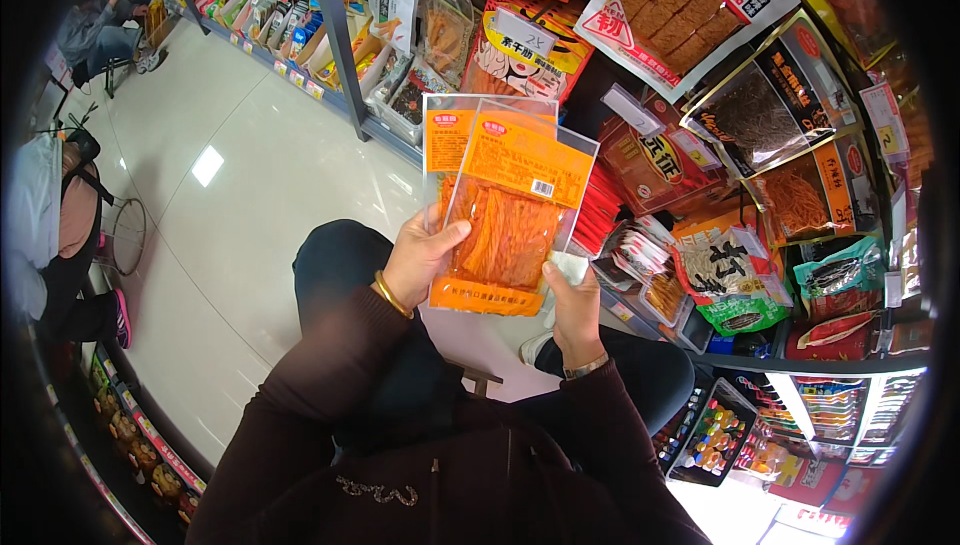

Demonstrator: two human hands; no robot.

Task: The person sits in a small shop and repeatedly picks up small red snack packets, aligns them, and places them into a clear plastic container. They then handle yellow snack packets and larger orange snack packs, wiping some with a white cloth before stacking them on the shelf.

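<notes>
Two flat clear-and-orange snack packets are held up in front of my lap, one overlapping the other. The front packet (510, 237) shows reddish-orange strips and a printed upper panel; the rear packet (448, 141) sticks out at its upper left. My left hand (420, 252) grips both at their left edge, thumb on the front one. At the lower right edge, my right hand (576, 308) pinches the front packet and also has a crumpled white tissue or cloth (570, 269) between it and the packet. Whether its fingers reach the rear packet is hidden.
Hanging snack bags (675, 12) crowd the rack at the right. A low shelf (300, 79) with boxed packets runs along the upper left. Two people are at the left, one (71, 207) near a round wire frame (129, 236). Another shelf (142, 432) stands lower left.
</notes>
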